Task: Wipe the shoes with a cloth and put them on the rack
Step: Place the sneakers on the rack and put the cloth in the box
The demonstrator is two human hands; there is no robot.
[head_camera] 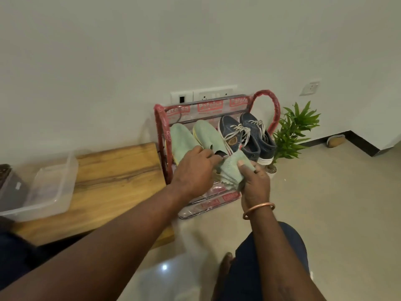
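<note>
A: Which step is shown?
B: Placement. Green shoes (pixel 183 139) and blue shoes (pixel 235 135) all sit on the rack's (pixel 276 109) upper tier. The right hand (pixel 254 185) clutches the cloth (pixel 231 170). The left hand (pixel 194 169) lies over a green heel, grip unclear.
A: Next move?
B: Probably seating that shoe squarely, then letting go. The task looks nearly finished.

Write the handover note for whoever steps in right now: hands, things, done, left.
Left hand: fingers at the heel of the green shoe next to the blue sneakers; grip unclear.
Right hand: holds the green cloth.
Rack top shelf: that shoe, the other green shoe, both blue sneakers.
Done: four shoes on the rack.
Left: cannot tell which are wiped; finish wiping if needed.
</note>
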